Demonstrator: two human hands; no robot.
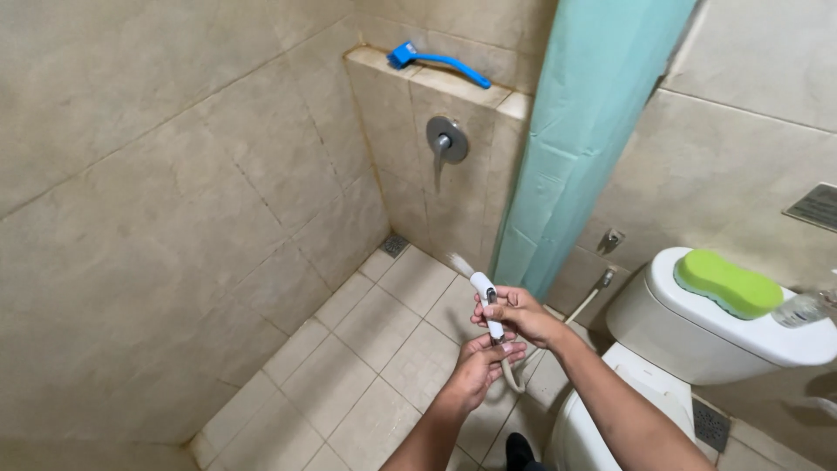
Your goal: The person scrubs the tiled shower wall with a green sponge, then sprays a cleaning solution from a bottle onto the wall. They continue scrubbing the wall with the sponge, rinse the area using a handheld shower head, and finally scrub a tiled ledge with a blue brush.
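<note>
Head view showed both hands holding a white hand sprayer (pixel 484 301) over the tiled floor (pixel 366 366), a little in front of the toilet (pixel 697 340). The long axis of the sprayer ran from lower right to upper left in the picture, and its head pointed up and away from the person, toward the corner with the low tiled wall (pixel 418 157). A thin blurred jet of water (pixel 459 262) left the head in that same direction; where it landed could not be made out.

The right hand (pixel 521 316) was closed around the middle of the sprayer, with the fingers curled over the body. The left hand (pixel 484 362) was closed just below it, around the bottom end where the pale hose (pixel 510 375) began. The two hands were almost touching. They covered the lower part of the sprayer, so any lever on it was hidden.

The hose looped down behind the left hand and went up to a small valve (pixel 606 277) on the wall beside the teal curtain (pixel 584 131); its middle part was hard to follow.

On the toilet tank lay a green sponge (pixel 728 283), and a clear bottle (pixel 806 307) beside it was cut off by the right edge. A blue brush (pixel 436 61) lay on top of the low wall, above a round metal fitting (pixel 446 139).
</note>
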